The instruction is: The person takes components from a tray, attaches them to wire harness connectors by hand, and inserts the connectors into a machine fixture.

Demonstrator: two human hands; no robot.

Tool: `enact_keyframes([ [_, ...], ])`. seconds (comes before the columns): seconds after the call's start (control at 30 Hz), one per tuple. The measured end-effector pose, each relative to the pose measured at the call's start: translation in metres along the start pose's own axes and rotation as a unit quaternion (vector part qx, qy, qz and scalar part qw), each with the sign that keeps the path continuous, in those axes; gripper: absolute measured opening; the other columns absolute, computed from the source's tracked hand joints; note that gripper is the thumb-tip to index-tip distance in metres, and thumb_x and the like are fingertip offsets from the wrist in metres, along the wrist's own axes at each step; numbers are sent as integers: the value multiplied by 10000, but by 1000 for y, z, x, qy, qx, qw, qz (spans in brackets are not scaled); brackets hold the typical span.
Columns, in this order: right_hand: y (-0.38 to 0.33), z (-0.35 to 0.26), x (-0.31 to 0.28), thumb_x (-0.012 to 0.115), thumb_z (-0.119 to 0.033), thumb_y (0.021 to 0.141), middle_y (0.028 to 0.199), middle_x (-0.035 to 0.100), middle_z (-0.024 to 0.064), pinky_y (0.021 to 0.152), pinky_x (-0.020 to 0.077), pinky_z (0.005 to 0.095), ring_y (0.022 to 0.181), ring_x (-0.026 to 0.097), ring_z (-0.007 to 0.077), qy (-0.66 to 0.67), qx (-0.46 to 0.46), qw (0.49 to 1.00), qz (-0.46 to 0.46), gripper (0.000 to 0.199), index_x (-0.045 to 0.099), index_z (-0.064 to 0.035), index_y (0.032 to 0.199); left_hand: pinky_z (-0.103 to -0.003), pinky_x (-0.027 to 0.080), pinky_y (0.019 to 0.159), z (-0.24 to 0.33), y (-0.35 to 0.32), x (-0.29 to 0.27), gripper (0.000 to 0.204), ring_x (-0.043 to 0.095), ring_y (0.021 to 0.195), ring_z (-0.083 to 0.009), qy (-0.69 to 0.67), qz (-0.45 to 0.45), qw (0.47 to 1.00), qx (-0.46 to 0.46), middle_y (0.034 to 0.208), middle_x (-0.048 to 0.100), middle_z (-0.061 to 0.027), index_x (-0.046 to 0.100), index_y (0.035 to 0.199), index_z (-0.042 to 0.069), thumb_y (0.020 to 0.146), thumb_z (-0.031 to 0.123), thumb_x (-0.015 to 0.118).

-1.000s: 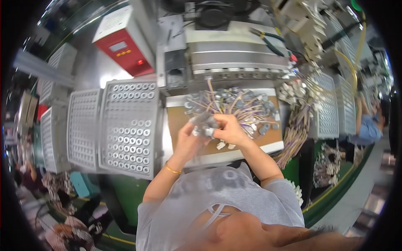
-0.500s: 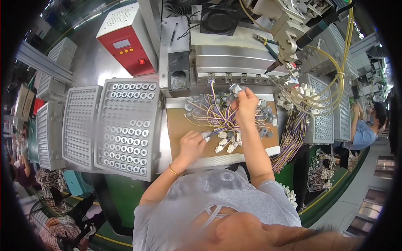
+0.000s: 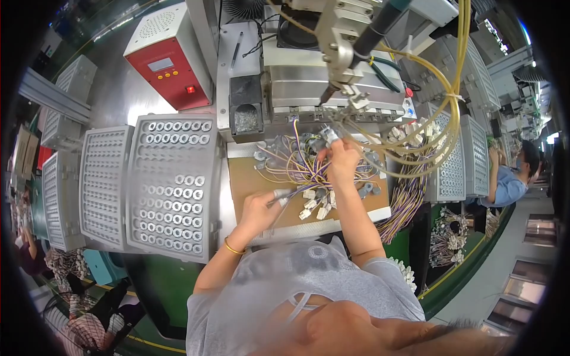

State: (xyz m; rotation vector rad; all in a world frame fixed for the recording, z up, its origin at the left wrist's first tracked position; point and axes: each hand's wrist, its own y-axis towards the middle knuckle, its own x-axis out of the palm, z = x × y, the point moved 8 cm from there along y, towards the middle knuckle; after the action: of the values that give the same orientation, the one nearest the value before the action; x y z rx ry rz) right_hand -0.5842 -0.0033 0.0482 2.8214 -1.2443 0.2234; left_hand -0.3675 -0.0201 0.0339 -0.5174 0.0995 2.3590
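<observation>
My right hand (image 3: 343, 163) is closed on a small grey-white part with metal pins (image 3: 328, 135), held up just in front of the metal fixture (image 3: 297, 113). My left hand (image 3: 259, 212) is pinched at the left side of a purple-and-yellow wire bundle (image 3: 314, 175); wires run to its fingertips, which have a pale covering. White connectors (image 3: 309, 204) and round grey parts (image 3: 371, 188) lie among the wires on a brown board (image 3: 243, 178). One wire with a plug stands in the fixture's front. Above the fixture hangs a soldering iron (image 3: 329, 92) on a machine head.
On the left stand grey trays (image 3: 130, 178) with rows of silver ring-shaped parts and a red-and-white control box (image 3: 172, 65). Cutters (image 3: 385, 77) lie behind the fixture. Yellow hoses (image 3: 436, 148) loop over a wire heap (image 3: 409, 196) at right, where a co-worker (image 3: 510, 178) sits.
The soldering head has shifted left along the fixture, its hoses swinging with it. My right hand has lowered slightly and turned with the small part. The left hand stays near the wires' left side.
</observation>
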Motion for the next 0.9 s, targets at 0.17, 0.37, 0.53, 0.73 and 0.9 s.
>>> enact_keyframes([
  [0.17, 12, 16, 11, 468, -44, 803, 633, 521, 63, 399, 409, 248, 467, 528, 157, 132, 39, 990, -20, 94, 506, 20, 860, -315, 445, 540, 26, -7, -13, 227, 556, 565, -223, 145, 19, 981, 131, 669, 600, -108, 650, 891, 46, 678, 34, 573],
  [0.37, 8, 4, 33, 486, -68, 814, 727, 578, 124, 482, 497, 281, 541, 571, 190, 135, 42, 989, 46, 131, 513, 54, 851, -333, 444, 548, 32, -14, -24, 211, 550, 567, -250, 176, 25, 972, 151, 635, 583, -105, 650, 841, 44, 650, 28, 562],
  [0.53, 6, -14, 40, 493, -82, 798, 710, 579, 70, 506, 474, 262, 541, 542, 136, 152, 44, 986, 45, 130, 547, 36, 811, -345, 443, 516, 49, -17, -30, 184, 555, 563, -253, 197, 29, 965, 172, 610, 569, -107, 638, 791, 32, 626, 31, 556],
  [0.73, 2, -68, 48, 504, -151, 789, 539, 497, 56, 445, 343, 257, 480, 421, 100, -406, -251, 871, -114, 201, 552, 13, 683, -340, 443, 516, 48, -25, -38, 178, 551, 558, -257, 233, 39, 961, 142, 627, 572, -113, 643, 807, 45, 646, 25, 573],
  [0.9, -14, -80, 4, 593, -116, 735, 547, 528, 96, 456, 394, 305, 479, 509, 163, -509, -283, 812, -23, 120, 581, 0, 763, -317, 429, 527, 49, -32, -83, 203, 533, 573, -222, 190, 135, 966, 108, 653, 571, -99, 642, 851, 43, 656, -1, 608],
])
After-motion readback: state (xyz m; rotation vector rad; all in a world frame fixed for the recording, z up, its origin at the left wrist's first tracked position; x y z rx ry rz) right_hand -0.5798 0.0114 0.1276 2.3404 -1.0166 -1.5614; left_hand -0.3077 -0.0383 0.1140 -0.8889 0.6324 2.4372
